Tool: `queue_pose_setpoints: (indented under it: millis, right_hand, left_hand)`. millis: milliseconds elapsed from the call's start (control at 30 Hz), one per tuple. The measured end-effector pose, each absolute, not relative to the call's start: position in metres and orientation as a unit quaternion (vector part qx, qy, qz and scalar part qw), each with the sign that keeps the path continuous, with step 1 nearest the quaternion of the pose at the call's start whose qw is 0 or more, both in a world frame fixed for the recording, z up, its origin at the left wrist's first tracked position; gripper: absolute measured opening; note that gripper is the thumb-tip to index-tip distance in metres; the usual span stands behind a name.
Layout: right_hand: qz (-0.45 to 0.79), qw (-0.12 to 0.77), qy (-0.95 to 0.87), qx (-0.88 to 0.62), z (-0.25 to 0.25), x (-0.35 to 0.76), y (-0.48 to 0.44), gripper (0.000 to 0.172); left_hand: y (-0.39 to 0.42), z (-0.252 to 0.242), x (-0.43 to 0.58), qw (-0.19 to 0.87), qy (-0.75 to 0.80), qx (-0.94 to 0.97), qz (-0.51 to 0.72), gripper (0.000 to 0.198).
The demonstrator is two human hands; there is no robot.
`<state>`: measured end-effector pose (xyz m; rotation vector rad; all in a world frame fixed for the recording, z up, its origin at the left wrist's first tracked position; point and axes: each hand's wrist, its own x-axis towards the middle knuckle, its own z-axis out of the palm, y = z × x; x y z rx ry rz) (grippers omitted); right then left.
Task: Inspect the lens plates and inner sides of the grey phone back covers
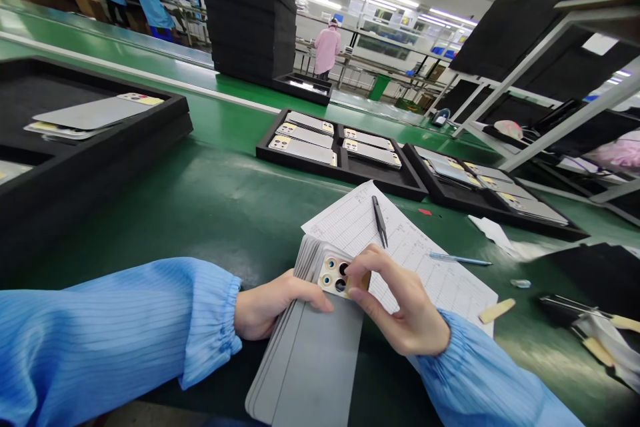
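The left hand (273, 303) is gripping a fanned stack of flat, grey, round-cornered panels (279, 360). Just ahead of its thumb, the right hand (400, 303) is curving thumb and forefinger close together at the edge of the cream, square camera block (329, 271) on the top panel (323, 360); what they are pinching, if anything, is not showing clearly. This panel is seemingly being worked on; those beneath are lying covered, their state hidden. Beyond both hands, similar grey panels (303, 149) are resting in black, rimmed trays (345, 173), possibly finished, possibly untouched.

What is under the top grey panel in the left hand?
Beneath the top panel, edges of more grey panels show on the left. Their faces are mostly covered; the left hand also hides some edges.
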<state>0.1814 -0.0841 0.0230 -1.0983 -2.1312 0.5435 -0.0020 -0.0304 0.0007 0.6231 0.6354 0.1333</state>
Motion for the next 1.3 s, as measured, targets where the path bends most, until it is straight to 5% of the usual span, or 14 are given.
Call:
queue_pose_setpoints:
  millis: [800,1300]
  right_hand:
    - [0.169,0.37,-0.799,-0.442,0.0211,0.1752,-0.0825,0.022]
    - [0.277,0.424,-0.753,-0.421,0.0261,0.1783,-0.0854,0.025]
  left_hand:
    - [-0.0311,-0.0023,-0.0012,0.894,0.311,0.316,0.067,0.037]
    - [-0.0304,-0.0031,-0.0012,0.9,0.298,0.313,0.06,0.039]
